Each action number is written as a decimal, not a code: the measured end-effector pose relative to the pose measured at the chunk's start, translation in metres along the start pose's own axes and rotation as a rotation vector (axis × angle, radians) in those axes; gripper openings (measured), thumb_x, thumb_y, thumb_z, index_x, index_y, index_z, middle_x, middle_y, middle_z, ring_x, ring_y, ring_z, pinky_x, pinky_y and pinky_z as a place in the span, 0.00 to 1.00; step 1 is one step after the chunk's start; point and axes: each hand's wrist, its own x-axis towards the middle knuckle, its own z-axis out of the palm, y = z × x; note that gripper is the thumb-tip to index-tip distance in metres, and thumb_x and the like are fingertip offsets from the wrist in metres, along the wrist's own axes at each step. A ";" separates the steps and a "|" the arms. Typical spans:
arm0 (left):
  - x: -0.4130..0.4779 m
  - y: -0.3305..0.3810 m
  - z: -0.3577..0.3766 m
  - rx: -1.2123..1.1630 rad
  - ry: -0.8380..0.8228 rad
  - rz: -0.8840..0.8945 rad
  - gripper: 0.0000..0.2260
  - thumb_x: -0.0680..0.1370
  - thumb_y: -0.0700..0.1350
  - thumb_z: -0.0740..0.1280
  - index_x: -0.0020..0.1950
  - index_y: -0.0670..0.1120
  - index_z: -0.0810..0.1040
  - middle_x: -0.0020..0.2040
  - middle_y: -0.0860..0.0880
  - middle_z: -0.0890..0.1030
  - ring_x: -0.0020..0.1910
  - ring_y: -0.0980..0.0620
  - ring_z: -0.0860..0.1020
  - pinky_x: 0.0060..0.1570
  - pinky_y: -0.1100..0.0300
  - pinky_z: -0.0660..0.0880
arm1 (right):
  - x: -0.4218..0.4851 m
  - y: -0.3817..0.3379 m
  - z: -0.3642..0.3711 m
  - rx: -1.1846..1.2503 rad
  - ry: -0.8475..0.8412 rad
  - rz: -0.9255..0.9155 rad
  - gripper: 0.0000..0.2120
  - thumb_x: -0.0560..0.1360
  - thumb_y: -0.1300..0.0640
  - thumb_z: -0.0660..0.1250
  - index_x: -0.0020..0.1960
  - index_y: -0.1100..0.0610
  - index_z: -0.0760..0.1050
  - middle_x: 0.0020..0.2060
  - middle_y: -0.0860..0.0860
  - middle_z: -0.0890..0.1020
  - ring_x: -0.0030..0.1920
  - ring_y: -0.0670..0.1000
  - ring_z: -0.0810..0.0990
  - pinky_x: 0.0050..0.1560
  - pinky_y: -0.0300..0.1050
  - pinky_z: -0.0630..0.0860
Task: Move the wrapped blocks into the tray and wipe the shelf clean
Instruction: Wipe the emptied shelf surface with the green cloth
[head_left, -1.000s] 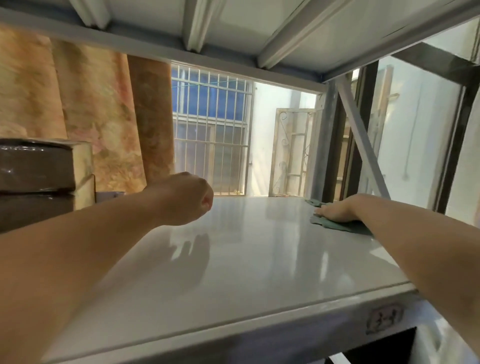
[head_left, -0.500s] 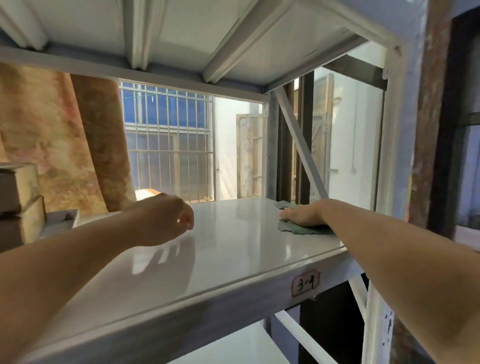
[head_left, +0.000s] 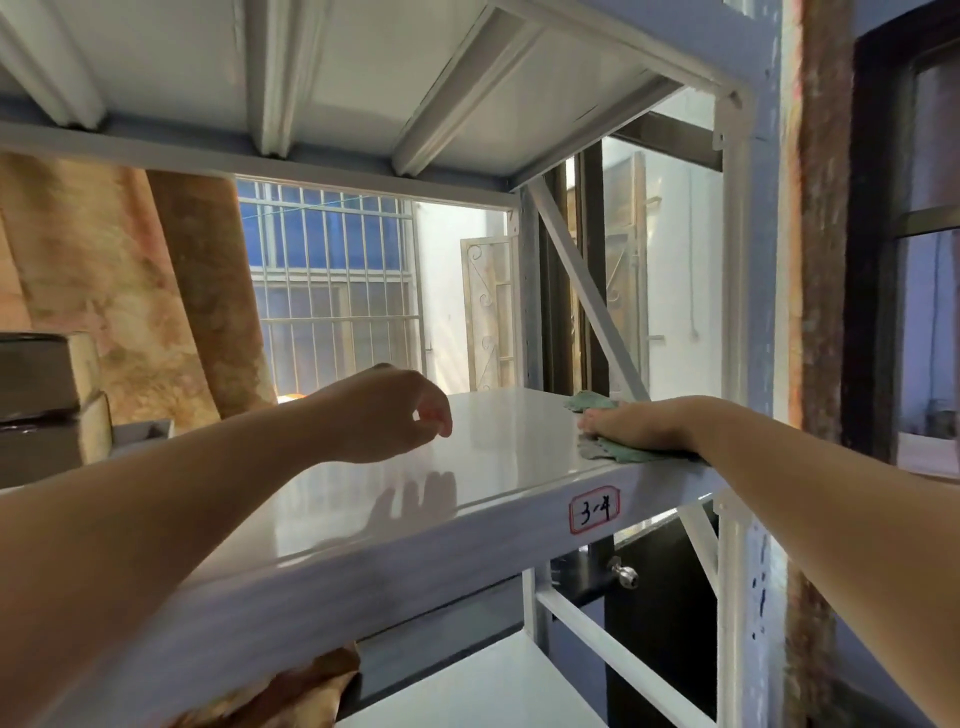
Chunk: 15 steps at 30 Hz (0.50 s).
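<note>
We see the shelf (head_left: 363, 499) as a glossy white deck spanning the view, its front edge running under both forearms and its right end closed by a white upright and a diagonal brace just beyond the right hand (head_left: 639, 423). An upper deck (head_left: 363, 78) with ribs on its underside roofs the bay above both hands, and the space between the two decks is open through to the barred window (head_left: 327, 291) behind. Between the hands the deck surface is bare and reflective. A lower deck (head_left: 467, 686) shows below the front edge. Far to the left of the left hand (head_left: 389, 415), two wrapped blocks (head_left: 36, 405) stand stacked one on the other, cut by the picture edge; we cannot tell what they rest on. One grey tray (head_left: 140, 434) shows a corner just beside the lower block, between the blocks and the left forearm. The left hand hovers above the deck, apart from it, with fingers loosely curled toward the thumb and nothing held; its reflection lies on the surface beneath. The right hand lies flat, fingers extended, palm pressing down on one green cloth (head_left: 618, 452) at the deck's right front corner, with cloth showing in front of the fingertips and under the palm. One handwritten label (head_left: 595, 509) with a red border sits on the front edge, below the right hand.
</note>
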 end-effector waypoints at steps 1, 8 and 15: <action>0.000 0.000 0.000 -0.003 0.002 0.008 0.09 0.78 0.43 0.63 0.54 0.48 0.82 0.54 0.52 0.83 0.44 0.61 0.76 0.54 0.68 0.72 | -0.001 0.000 0.002 -0.029 0.004 -0.016 0.19 0.79 0.39 0.51 0.48 0.52 0.72 0.45 0.53 0.78 0.49 0.50 0.78 0.62 0.45 0.71; -0.004 -0.005 -0.019 0.004 0.133 0.032 0.08 0.78 0.42 0.64 0.53 0.47 0.82 0.50 0.55 0.82 0.40 0.65 0.74 0.45 0.80 0.65 | -0.013 -0.027 0.017 -0.088 0.006 -0.140 0.24 0.79 0.40 0.47 0.69 0.50 0.67 0.70 0.54 0.68 0.69 0.53 0.67 0.69 0.52 0.62; -0.029 -0.051 -0.029 0.131 0.053 -0.178 0.08 0.76 0.54 0.63 0.49 0.57 0.81 0.48 0.61 0.81 0.44 0.61 0.78 0.49 0.67 0.75 | -0.034 -0.089 0.041 -0.164 -0.069 -0.381 0.28 0.78 0.37 0.45 0.76 0.44 0.53 0.76 0.52 0.56 0.75 0.55 0.57 0.71 0.57 0.54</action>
